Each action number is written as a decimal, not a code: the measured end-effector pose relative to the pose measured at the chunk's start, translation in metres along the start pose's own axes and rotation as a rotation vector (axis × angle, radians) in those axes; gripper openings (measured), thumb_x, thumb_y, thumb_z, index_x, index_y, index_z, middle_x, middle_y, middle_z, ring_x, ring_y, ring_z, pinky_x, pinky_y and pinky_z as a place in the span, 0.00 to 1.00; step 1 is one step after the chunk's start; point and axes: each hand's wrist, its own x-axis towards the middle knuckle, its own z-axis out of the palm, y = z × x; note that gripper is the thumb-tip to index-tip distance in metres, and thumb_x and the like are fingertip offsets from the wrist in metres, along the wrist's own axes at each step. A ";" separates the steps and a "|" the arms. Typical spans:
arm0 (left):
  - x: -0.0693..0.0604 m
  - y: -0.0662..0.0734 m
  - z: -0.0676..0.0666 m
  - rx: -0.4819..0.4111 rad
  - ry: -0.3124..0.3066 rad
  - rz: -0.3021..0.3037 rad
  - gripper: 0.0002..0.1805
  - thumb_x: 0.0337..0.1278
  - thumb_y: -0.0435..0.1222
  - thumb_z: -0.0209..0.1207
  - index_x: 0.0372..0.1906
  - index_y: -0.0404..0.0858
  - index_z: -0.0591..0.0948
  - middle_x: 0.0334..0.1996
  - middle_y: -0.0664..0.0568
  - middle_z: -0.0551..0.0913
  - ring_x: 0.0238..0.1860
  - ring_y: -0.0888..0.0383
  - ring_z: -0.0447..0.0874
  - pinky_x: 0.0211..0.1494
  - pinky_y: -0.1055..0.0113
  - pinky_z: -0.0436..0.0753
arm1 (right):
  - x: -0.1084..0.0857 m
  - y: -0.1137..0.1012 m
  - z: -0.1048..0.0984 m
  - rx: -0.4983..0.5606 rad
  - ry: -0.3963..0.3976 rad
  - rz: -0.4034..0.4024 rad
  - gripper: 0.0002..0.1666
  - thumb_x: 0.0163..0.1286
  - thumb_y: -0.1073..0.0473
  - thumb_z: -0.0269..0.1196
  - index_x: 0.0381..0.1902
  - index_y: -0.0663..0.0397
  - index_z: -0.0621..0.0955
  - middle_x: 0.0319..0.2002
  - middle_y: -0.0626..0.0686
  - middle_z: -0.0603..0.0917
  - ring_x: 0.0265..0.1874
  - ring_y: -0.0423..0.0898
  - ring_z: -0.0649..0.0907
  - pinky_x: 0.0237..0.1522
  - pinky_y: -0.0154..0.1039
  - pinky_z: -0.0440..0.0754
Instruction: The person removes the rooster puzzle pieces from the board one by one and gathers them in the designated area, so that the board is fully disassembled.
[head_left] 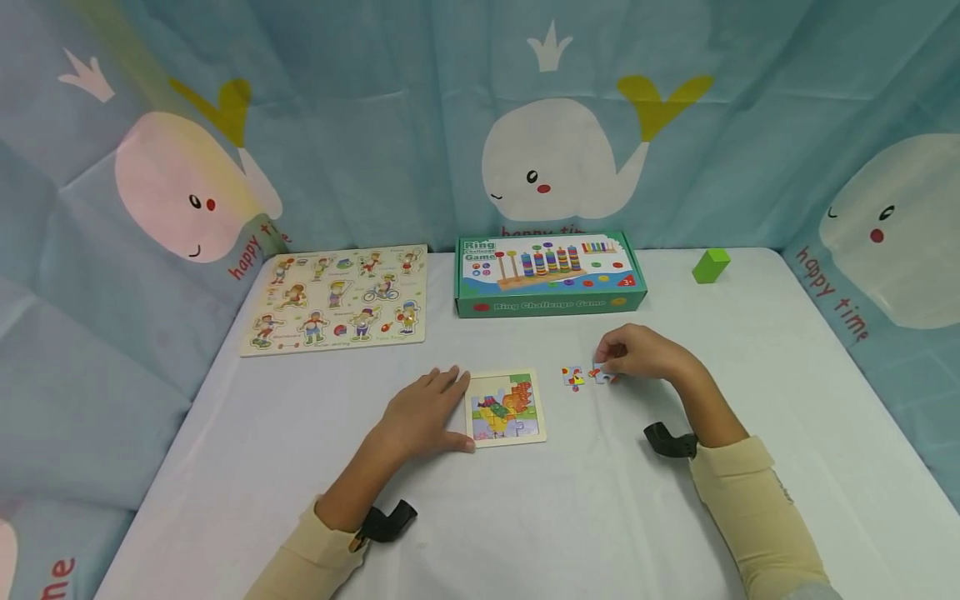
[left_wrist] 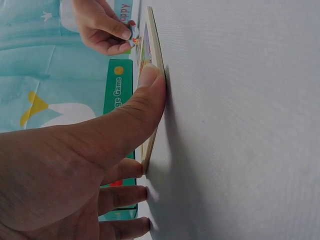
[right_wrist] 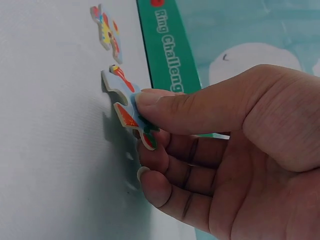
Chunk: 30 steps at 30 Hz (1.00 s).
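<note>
My right hand [head_left: 637, 350] pinches a jigsaw puzzle piece [right_wrist: 127, 102] between thumb and fingers, tilted just above the table in the right wrist view. Left of it lies a second puzzle piece [head_left: 573, 377], picture side up. A small wooden jigsaw puzzle [head_left: 506, 443] with a pale frame sits left of these pieces; its picture has gaps of bare wood along the top. My left hand [head_left: 422, 414] rests at the frame's left side, fingers extended. The thumb [left_wrist: 147, 82] touches its near edge and a fingertip touches near the far left corner.
Behind the puzzle stands a green Ring Challenge Game box [head_left: 551, 279]. A wooden figure puzzle board [head_left: 337, 296] lies at the back left. Toward the back right is a green block [head_left: 711, 266]. A whale-print curtain [head_left: 397, 125] hangs behind the white table.
</note>
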 end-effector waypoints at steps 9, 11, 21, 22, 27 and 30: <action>-0.003 -0.001 -0.004 -0.008 -0.006 -0.017 0.56 0.46 0.60 0.72 0.76 0.37 0.64 0.75 0.42 0.62 0.74 0.39 0.58 0.72 0.46 0.64 | 0.005 -0.004 0.004 -0.018 0.008 0.005 0.03 0.66 0.69 0.65 0.37 0.60 0.85 0.28 0.50 0.83 0.29 0.46 0.79 0.35 0.41 0.79; -0.003 -0.001 -0.004 -0.016 -0.003 -0.014 0.56 0.45 0.60 0.73 0.76 0.37 0.64 0.75 0.41 0.62 0.74 0.39 0.58 0.72 0.45 0.64 | 0.006 -0.005 0.004 -0.018 0.011 0.007 0.03 0.66 0.70 0.65 0.37 0.60 0.85 0.28 0.51 0.82 0.28 0.46 0.79 0.35 0.40 0.79; -0.001 0.000 0.000 -0.012 -0.005 -0.002 0.56 0.46 0.60 0.73 0.76 0.36 0.65 0.75 0.41 0.62 0.74 0.39 0.59 0.72 0.46 0.64 | 0.003 -0.002 0.006 -0.032 0.034 0.003 0.04 0.64 0.70 0.65 0.36 0.60 0.84 0.27 0.50 0.80 0.29 0.46 0.77 0.33 0.40 0.78; -0.001 0.000 -0.001 -0.012 -0.006 -0.003 0.56 0.46 0.60 0.72 0.76 0.36 0.64 0.75 0.41 0.62 0.74 0.39 0.58 0.72 0.46 0.64 | 0.003 -0.002 0.006 -0.041 0.041 0.001 0.04 0.64 0.70 0.65 0.36 0.60 0.84 0.27 0.50 0.80 0.29 0.46 0.77 0.33 0.40 0.78; -0.001 0.001 -0.002 -0.008 -0.004 -0.005 0.56 0.46 0.60 0.72 0.76 0.37 0.64 0.75 0.41 0.62 0.74 0.39 0.58 0.72 0.46 0.64 | 0.003 -0.004 0.006 -0.071 0.070 0.006 0.06 0.62 0.71 0.65 0.36 0.58 0.84 0.27 0.50 0.80 0.29 0.47 0.77 0.33 0.40 0.78; -0.002 0.001 -0.002 -0.013 0.000 -0.001 0.56 0.46 0.60 0.72 0.76 0.36 0.65 0.75 0.41 0.63 0.74 0.39 0.59 0.72 0.46 0.64 | 0.002 -0.007 0.007 -0.084 0.079 -0.004 0.06 0.62 0.71 0.66 0.36 0.59 0.84 0.27 0.50 0.79 0.29 0.47 0.77 0.33 0.40 0.77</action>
